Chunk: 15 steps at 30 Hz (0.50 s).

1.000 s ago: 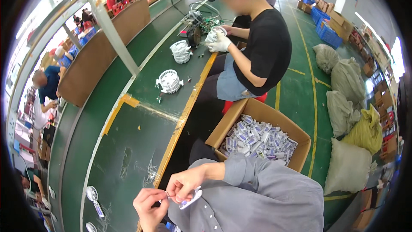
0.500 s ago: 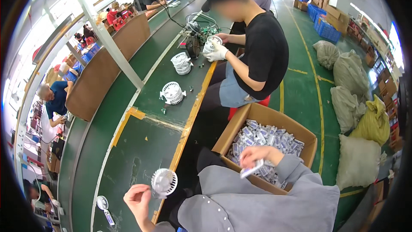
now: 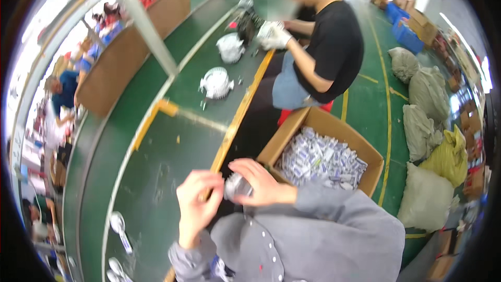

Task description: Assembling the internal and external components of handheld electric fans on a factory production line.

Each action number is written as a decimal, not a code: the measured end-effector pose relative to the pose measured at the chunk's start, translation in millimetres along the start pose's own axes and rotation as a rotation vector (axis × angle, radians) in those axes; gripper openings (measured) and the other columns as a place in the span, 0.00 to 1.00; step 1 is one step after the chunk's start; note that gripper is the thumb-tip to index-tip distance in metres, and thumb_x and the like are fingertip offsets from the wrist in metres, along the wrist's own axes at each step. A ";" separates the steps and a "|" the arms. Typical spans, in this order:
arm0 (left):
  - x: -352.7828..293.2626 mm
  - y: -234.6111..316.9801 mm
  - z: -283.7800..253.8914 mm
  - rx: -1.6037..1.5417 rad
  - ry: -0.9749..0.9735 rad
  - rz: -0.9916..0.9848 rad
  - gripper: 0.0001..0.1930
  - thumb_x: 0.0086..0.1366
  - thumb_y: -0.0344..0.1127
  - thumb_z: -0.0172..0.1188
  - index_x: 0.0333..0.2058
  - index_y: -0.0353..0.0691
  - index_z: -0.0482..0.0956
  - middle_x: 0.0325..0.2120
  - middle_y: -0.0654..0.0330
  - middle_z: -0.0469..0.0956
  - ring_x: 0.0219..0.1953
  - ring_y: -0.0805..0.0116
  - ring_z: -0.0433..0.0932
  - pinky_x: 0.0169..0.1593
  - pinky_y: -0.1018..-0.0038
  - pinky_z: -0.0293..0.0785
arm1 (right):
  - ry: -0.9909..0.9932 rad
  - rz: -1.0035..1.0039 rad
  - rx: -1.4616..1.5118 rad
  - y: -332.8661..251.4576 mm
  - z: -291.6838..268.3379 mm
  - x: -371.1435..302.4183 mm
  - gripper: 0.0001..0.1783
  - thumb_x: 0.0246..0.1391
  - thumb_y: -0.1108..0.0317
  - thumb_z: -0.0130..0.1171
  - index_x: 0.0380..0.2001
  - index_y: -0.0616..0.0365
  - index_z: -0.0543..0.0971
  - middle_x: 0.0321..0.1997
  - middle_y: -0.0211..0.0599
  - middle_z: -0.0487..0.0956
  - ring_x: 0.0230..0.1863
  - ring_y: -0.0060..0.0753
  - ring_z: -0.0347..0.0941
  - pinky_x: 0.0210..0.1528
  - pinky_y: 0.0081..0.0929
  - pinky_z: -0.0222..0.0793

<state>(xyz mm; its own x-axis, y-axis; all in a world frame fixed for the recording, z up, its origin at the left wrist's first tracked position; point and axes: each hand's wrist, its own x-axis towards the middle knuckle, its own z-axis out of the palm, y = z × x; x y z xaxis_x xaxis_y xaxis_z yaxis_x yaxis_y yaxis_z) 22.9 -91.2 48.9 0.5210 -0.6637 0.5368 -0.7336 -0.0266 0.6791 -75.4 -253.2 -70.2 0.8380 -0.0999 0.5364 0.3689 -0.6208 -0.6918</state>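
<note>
"While the right hand (image 3: 263, 185) and the left hand (image 3: 200, 193) are so close together, where is the white fan head (image 3: 237, 188)?"

"It is between them, just beside the yellow table edge (image 3: 229, 138), on its right side."

"How is each hand formed?"

"The right hand bends around the fan head, with thumb on one side and fingers on the other, so I judge that it holds it. The left hand is narrow, its fingers curved toward the thumb. That part is blurred, and I cannot tell whether it pinches something."

"What makes this step good?"

"In my opinion, the right hand should support the fan head by its outer side and not press hard, because thin plastic can bend. The left fingertips should do the fine work, slowly, with both wrists quiet."

"And the things farther away?"

"One small fan (image 3: 125, 241) with a handle lies on the table (image 3: 172, 172), well apart from the hands, so it does not disturb. Beyond the right arm, the box (image 3: 284, 137) of small parts (image 3: 318, 159) is near; the elbow should not hit it. Farther up the table, a round white cage (image 3: 216, 83) stands before the co-worker's white glove (image 3: 274, 37); that space should be left free."
</note>
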 end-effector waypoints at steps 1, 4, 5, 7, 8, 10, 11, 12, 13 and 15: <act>6.4 1.0 -2.3 -0.004 -0.011 0.038 0.08 0.46 0.18 0.63 0.27 0.33 0.79 0.28 0.54 0.81 0.33 0.59 0.80 0.39 0.70 0.76 | 0.047 0.039 0.050 -5.3 9.0 13.1 0.33 0.41 0.61 0.70 0.50 0.62 0.72 0.49 0.48 0.74 0.52 0.51 0.72 0.54 0.40 0.69; 9.6 -6.4 -16.3 -0.009 0.034 0.039 0.08 0.49 0.20 0.64 0.30 0.36 0.82 0.32 0.55 0.82 0.35 0.61 0.81 0.39 0.71 0.78 | -0.001 0.210 0.305 -2.4 24.3 40.9 0.15 0.43 0.73 0.67 0.37 0.62 0.77 0.33 0.40 0.77 0.36 0.37 0.76 0.38 0.30 0.71; 3.7 -12.7 -25.9 -0.011 0.060 0.030 0.09 0.49 0.20 0.64 0.32 0.37 0.82 0.33 0.55 0.82 0.36 0.60 0.81 0.39 0.71 0.78 | -0.001 0.196 0.346 -3.4 28.7 48.1 0.14 0.43 0.75 0.67 0.36 0.62 0.77 0.33 0.40 0.77 0.36 0.35 0.76 0.39 0.29 0.71; -11.8 -28.7 -46.1 0.027 0.142 -0.065 0.11 0.49 0.22 0.66 0.34 0.37 0.82 0.35 0.54 0.82 0.38 0.58 0.81 0.41 0.71 0.77 | -0.108 0.305 0.375 4.5 35.5 53.7 0.15 0.45 0.77 0.65 0.39 0.63 0.76 0.37 0.36 0.79 0.39 0.27 0.76 0.41 0.26 0.72; -22.5 -41.9 -60.1 0.065 0.146 -0.168 0.16 0.48 0.26 0.69 0.39 0.37 0.81 0.42 0.51 0.80 0.44 0.57 0.80 0.44 0.71 0.76 | -0.115 0.500 0.546 18.5 41.4 54.9 0.14 0.49 0.78 0.61 0.41 0.64 0.75 0.39 0.34 0.79 0.41 0.23 0.75 0.44 0.24 0.73; -48.9 -74.7 -97.4 0.140 0.219 -0.315 0.30 0.47 0.29 0.71 0.52 0.40 0.74 0.57 0.53 0.70 0.56 0.61 0.72 0.49 0.67 0.74 | 0.021 0.512 0.608 46.3 35.1 72.7 0.10 0.54 0.77 0.59 0.40 0.63 0.75 0.36 0.31 0.78 0.40 0.21 0.75 0.44 0.21 0.71; -73.4 -97.1 -120.2 0.225 0.311 -0.419 0.33 0.49 0.30 0.71 0.56 0.41 0.72 0.58 0.55 0.69 0.58 0.62 0.70 0.53 0.67 0.72 | 0.095 0.550 0.517 59.7 24.6 87.1 0.07 0.55 0.77 0.59 0.38 0.63 0.75 0.35 0.30 0.78 0.39 0.20 0.74 0.43 0.21 0.71; -105.3 -120.6 -149.1 0.269 0.414 -0.533 0.32 0.52 0.30 0.70 0.58 0.42 0.70 0.58 0.57 0.69 0.58 0.63 0.70 0.55 0.66 0.70 | 0.154 0.509 0.441 78.1 13.6 106.0 0.05 0.57 0.75 0.58 0.36 0.62 0.76 0.35 0.29 0.78 0.38 0.19 0.73 0.43 0.21 0.70; -141.1 -144.1 -183.2 0.444 0.485 -0.624 0.30 0.57 0.31 0.68 0.59 0.41 0.69 0.58 0.58 0.70 0.58 0.63 0.70 0.57 0.65 0.69 | 0.181 0.414 0.385 95.3 -1.5 129.4 0.04 0.59 0.72 0.58 0.35 0.61 0.76 0.34 0.27 0.78 0.37 0.18 0.73 0.42 0.20 0.69; -240.1 -194.8 -270.8 0.674 0.580 -0.792 0.33 0.58 0.36 0.69 0.60 0.33 0.66 0.58 0.50 0.67 0.59 0.60 0.68 0.60 0.66 0.66 | 0.277 0.372 0.240 142.8 -20.3 185.3 0.08 0.57 0.69 0.61 0.34 0.64 0.79 0.31 0.30 0.80 0.32 0.18 0.74 0.37 0.20 0.69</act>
<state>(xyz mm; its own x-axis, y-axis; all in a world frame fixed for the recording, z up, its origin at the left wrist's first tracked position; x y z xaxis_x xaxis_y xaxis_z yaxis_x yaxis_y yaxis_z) 158.9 275.8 -76.7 0.9251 0.1468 0.3503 -0.1098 -0.7795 0.6167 124.4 -376.1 -59.8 0.8039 -0.5021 0.3188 0.1754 -0.3120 -0.9338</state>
